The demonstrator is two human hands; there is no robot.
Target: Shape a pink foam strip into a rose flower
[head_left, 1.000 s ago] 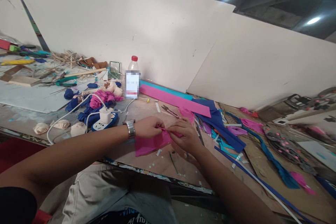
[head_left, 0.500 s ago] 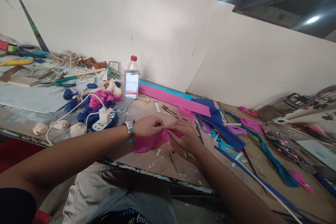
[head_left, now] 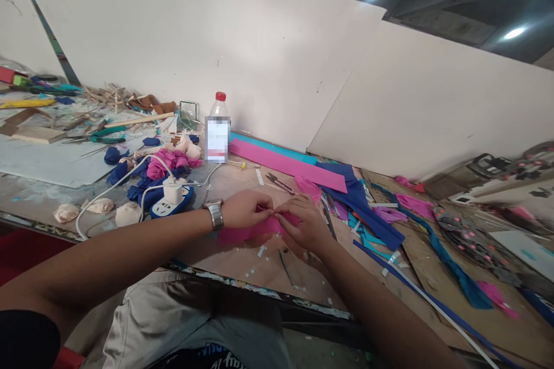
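Observation:
Between my hands is a strip of pink crepe paper (head_left: 246, 234), its lower part hanging just above the brown tabletop. My left hand (head_left: 246, 209), with a metal-band watch at the wrist, pinches the paper's upper edge. Fingertips of my right hand (head_left: 303, 219) pinch the same edge, almost touching the left ones. Part of the paper is hidden behind the fingers. Small scissors (head_left: 280, 183) lie just beyond my hands. A longer pink paper strip (head_left: 285, 164) rests behind them on a light-blue one.
At left are a power strip (head_left: 167, 206) with white cables, a heap of pink, blue and cream paper flowers (head_left: 164, 164) and a red-capped bottle (head_left: 220, 106). Dark-blue paper (head_left: 359, 202) and scraps lie to the right. The table's front edge (head_left: 259, 293) runs close to my lap.
The lower edge of the pink paper has risen slightly and shifted a little left. My fingers have moved only slightly, still pinching its upper edge.

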